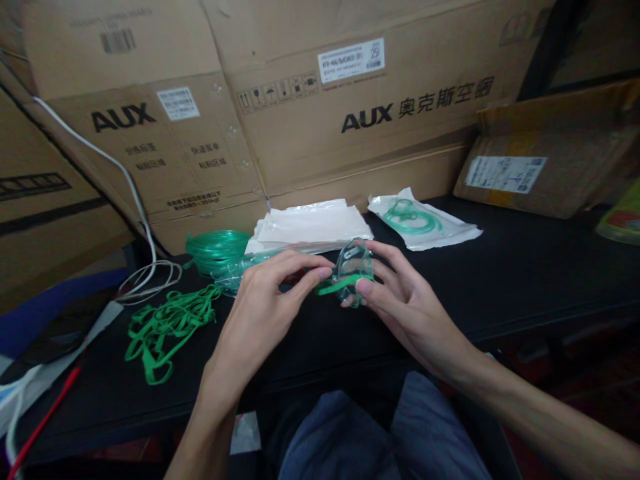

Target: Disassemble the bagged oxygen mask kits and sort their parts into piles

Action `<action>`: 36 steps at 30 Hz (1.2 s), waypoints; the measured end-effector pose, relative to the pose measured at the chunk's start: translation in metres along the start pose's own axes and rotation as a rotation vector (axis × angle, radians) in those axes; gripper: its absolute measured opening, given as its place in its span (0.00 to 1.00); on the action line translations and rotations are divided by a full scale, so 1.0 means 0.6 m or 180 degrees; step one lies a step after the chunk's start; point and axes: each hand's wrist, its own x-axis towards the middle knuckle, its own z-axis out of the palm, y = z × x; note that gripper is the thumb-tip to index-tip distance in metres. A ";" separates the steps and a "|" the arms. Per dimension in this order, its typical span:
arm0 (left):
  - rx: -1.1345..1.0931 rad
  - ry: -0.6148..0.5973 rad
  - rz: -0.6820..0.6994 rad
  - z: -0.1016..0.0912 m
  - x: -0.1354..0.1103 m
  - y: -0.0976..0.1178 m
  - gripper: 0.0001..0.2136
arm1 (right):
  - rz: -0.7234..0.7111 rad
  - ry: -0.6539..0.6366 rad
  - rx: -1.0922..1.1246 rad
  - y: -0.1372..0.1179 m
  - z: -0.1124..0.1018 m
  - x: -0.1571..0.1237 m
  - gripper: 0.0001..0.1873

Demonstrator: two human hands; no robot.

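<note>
A clear, green-tinted oxygen mask (350, 260) is held up over the table's front part. My right hand (400, 287) grips it from the right, thumb in front and fingers behind. A green elastic strap (343, 286) crosses the mask, with my right thumb against it. On the left, my left hand (280, 287) is closed in a pinch at the mask's edge, where the strap curves up; its fingertips partly hide what they grip. More green straps (167, 323) lie tangled to the left. Behind my left hand are coiled green tubing (217, 250) and clear plastic masks (233, 273).
A stack of white packets (313, 223) lies behind my hands. Right of it is a packet with green tubing (425, 227). Large AUX cartons (300, 153) wall off the back, and a smaller taped box (565, 147) stands right. White cable (135, 193) hangs down at the left.
</note>
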 end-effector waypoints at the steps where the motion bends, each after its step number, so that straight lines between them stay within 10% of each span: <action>1: 0.0023 -0.0019 0.0035 0.000 0.000 -0.001 0.08 | 0.0003 0.0013 -0.0011 0.000 0.000 0.000 0.24; 36: 0.0245 -0.0326 -0.0104 -0.007 -0.012 0.013 0.10 | -0.0077 0.0012 0.0059 0.004 -0.002 0.002 0.23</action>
